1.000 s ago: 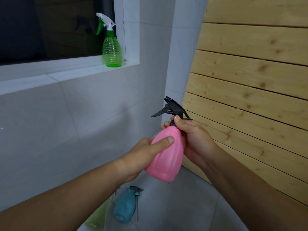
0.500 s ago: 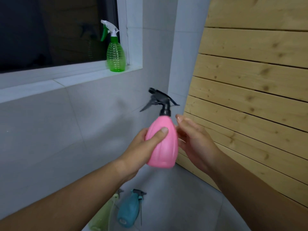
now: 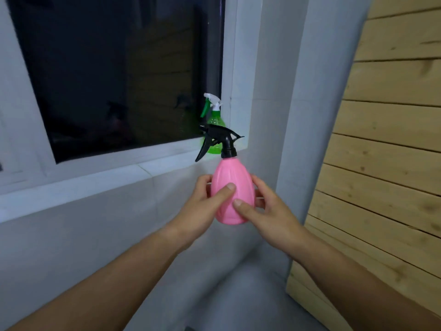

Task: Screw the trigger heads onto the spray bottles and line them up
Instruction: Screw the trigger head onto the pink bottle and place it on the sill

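A pink spray bottle point(image 3: 229, 177) with a black trigger head point(image 3: 218, 139) on its neck is held upright in front of the window sill. My left hand point(image 3: 202, 201) grips its left side, thumb across the front. My right hand point(image 3: 265, 211) holds its right side, thumb on the lower front. Behind it, a green spray bottle point(image 3: 214, 120) with a white and green trigger head stands at the right end of the sill point(image 3: 119, 168), partly hidden by the black trigger.
A dark window point(image 3: 119, 75) sits above the white sill. A grey tiled wall point(image 3: 71, 235) runs below it, with a grey corner column point(image 3: 286, 115). A wooden slat panel point(image 3: 381, 163) leans at the right.
The pink bottle has been lifted up towards the sill. My right hand, off the bottle half a second ago, now holds its side. The view tilted up, so the bottles on the floor left the frame.
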Motion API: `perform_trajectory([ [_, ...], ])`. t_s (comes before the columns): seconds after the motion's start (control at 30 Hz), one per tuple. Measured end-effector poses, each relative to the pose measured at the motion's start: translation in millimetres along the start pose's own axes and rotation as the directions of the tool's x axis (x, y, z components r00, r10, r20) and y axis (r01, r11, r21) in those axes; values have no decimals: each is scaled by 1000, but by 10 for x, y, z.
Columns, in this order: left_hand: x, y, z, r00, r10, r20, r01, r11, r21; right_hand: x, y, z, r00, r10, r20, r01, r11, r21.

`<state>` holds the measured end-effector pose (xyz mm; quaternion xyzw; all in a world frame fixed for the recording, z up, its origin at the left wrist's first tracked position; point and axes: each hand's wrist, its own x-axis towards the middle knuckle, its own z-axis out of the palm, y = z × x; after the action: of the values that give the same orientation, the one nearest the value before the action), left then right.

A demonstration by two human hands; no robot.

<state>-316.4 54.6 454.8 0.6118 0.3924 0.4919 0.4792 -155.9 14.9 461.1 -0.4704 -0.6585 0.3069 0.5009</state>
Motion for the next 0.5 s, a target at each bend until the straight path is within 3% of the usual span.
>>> perform_trajectory([
  [0.3,977,466,-896,979,144,-143,-107,966,235,1425,-169,537,990,-138,-10,137,990,-19],
  [0.5,1411,373,-1101,965,89,-247,-23,965,260,1996,30,756,990,-129,-56,126,990,-58],
])
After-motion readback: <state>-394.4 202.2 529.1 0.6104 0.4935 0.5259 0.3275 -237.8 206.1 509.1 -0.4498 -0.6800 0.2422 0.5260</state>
